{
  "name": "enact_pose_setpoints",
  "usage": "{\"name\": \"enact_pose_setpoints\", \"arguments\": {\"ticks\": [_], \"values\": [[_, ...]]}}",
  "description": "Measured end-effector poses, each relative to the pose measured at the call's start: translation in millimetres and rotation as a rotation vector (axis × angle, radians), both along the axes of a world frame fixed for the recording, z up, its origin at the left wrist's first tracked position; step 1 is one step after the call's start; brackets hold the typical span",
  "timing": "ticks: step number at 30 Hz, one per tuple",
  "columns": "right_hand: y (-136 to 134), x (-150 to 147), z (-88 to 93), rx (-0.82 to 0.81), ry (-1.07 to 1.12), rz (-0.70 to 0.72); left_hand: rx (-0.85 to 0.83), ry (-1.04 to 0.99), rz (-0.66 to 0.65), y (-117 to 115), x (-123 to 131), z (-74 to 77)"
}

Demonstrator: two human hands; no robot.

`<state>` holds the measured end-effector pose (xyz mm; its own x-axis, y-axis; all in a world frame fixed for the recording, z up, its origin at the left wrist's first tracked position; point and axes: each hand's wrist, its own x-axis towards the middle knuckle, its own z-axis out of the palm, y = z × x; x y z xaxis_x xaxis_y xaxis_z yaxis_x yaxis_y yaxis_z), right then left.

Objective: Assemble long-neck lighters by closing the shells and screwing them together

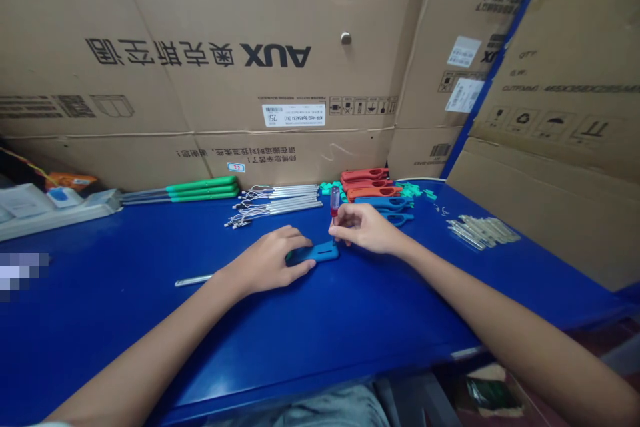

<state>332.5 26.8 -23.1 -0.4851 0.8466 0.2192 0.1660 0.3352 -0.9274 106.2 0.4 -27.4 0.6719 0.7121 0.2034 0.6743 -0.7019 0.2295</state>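
My left hand (277,257) is closed over a blue plastic handle (323,251) that lies on the blue table; part of the handle is hidden under my palm. A thin silver rod (194,280) comes out to the left from beneath my wrist, and I cannot tell whether it joins the handle. In my right hand (363,227) a small screwdriver (335,201) with a clear and red grip stands upright, pinched between thumb and fingers. Its shaft points down at the right end of the blue handle. Whether the tip sits in a hole there is too small to tell.
Behind my hands lie silver rods with wires (285,200), red handles (365,180), blue handles (390,203) and small green pieces (410,189). Green-handled tools (200,189) and a white power strip (60,213) are at left, clear strips (485,231) at right. Cardboard (200,80) walls the back.
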Motion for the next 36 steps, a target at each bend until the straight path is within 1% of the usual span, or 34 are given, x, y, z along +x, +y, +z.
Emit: {"name": "enact_pose_setpoints", "arguments": {"ticks": [4,7,11,16,20,24,28,32,36], "values": [[0,-3,-3.3,0.018,0.008,-0.036,-0.003,0.001,-0.001,0,0,0.0],[2,-4,-6.3,0.01,0.019,-0.034,-0.003,0.004,0.0,0,0,0.2],[5,-1,-6.0,-0.019,0.019,0.019,-0.005,0.008,-0.003,-1,1,0.5],[4,3,0.4,-0.054,-0.023,0.121,-0.006,0.01,-0.007,0,0,0.3],[4,4,3.9,-0.034,-0.065,0.13,-0.005,0.008,-0.008,0,0,0.4],[4,6,5.5,0.04,-0.11,0.08,-0.003,0.006,-0.006,0,0,0.3],[3,7,5.2,0.171,-0.164,-0.012,0.0,0.002,-0.003,0,0,-0.2],[2,5,1.4,0.287,-0.202,-0.094,0.002,0.002,0.0,0,1,-0.2],[1,1,-3.6,0.341,-0.214,-0.137,0.003,0.0,-0.002,-1,1,0.2]]}}
